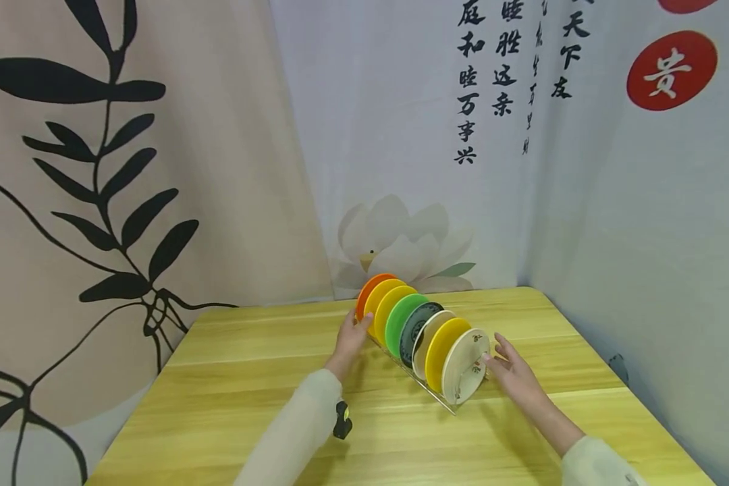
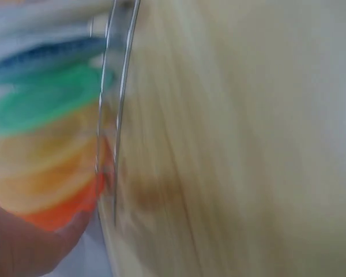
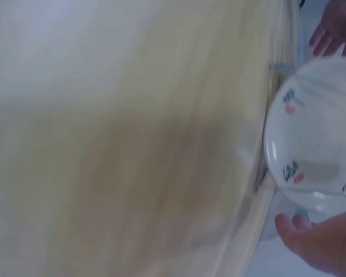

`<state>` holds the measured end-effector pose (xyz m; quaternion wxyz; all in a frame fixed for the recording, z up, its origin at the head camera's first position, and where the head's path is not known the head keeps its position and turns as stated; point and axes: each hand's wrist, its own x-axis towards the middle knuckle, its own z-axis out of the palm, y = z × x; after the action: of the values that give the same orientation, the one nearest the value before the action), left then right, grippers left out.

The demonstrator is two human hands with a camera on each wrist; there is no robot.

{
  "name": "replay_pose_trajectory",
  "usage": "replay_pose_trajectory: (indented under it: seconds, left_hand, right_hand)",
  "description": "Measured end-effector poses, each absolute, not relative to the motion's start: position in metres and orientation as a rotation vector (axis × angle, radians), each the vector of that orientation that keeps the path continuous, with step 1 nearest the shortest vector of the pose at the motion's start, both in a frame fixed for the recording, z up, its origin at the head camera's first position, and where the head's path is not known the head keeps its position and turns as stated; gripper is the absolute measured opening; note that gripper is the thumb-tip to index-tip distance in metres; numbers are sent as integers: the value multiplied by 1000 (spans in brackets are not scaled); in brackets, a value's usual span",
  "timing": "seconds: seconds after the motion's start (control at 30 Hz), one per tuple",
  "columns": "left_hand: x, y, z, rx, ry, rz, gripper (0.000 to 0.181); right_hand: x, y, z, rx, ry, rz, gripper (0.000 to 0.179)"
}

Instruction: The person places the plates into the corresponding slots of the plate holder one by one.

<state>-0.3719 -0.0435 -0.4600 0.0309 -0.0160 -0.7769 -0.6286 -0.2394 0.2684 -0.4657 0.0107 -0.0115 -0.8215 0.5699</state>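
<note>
A row of round plates stands on edge in a wire rack (image 1: pixel 419 385). From the far end come an orange plate (image 1: pixel 364 297), yellow ones, a green plate (image 1: pixel 403 317), a dark patterned plate (image 1: pixel 410 337), a cream one and another yellow; a white plate with small printed motifs (image 1: pixel 469 368) stands nearest. My left hand (image 1: pixel 350 337) is at the far end, fingertips right at the orange and yellow plates' edges. In the left wrist view its thumb (image 2: pixel 75 228) overlaps the orange plate. My right hand (image 1: pixel 513 371) has its fingers spread beside the white plate's right rim.
The rack runs diagonally across a wooden table (image 1: pixel 231 385). Behind the table's back edge hangs a printed curtain (image 1: pixel 249 169) with plant drawings and writing; a pale curtain (image 1: pixel 632 236) borders the right side.
</note>
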Motion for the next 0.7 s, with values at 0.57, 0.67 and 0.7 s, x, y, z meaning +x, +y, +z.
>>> replay_pose_trajectory:
  seconds: [0.57,0.67,0.7]
  left_hand:
    - [-271,25,-472,-245,-2400,-1965,108]
    - [-258,38,-473,-208,-2406,-1944,116]
    - [-254,42,-474,-194,-2407,-1939,118]
  right_hand:
    - [-266,280,-464,112,-2706,1783,84]
    - [-267,278,-465,136,-2717,1789,83]
    - [-268,277,-465,143,-2722,1793,83]
